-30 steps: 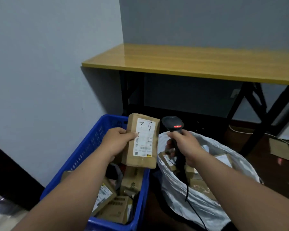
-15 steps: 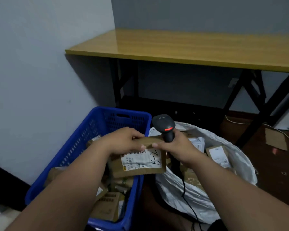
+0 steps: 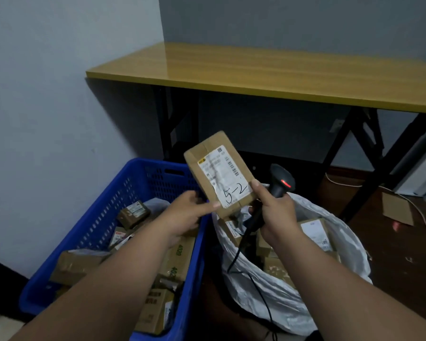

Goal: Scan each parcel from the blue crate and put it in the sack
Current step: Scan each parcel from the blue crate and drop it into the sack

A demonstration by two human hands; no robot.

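Observation:
A flat brown parcel [image 3: 219, 172] with a white label marked "5-2" is held upright between the blue crate [image 3: 123, 193] and the white sack [image 3: 280, 299]. My left hand [image 3: 192, 212] pinches its lower left corner. My right hand [image 3: 273, 212] grips the black barcode scanner [image 3: 282, 183], its red light lit, and its thumb presses the parcel's lower right edge. Several brown parcels lie in the crate, and others show inside the sack's open mouth.
A yellow-topped table [image 3: 268, 70] on black legs stands behind, against a grey wall. The scanner's black cable [image 3: 258, 286] trails down over the sack. A cardboard scrap [image 3: 396, 209] and a white cord [image 3: 342, 183] lie on the dark floor at right.
The parcel has been turned from lying flat to standing upright with the label's "5-2" end now at the bottom. The scanner hand has shifted right and now touches the parcel's edge.

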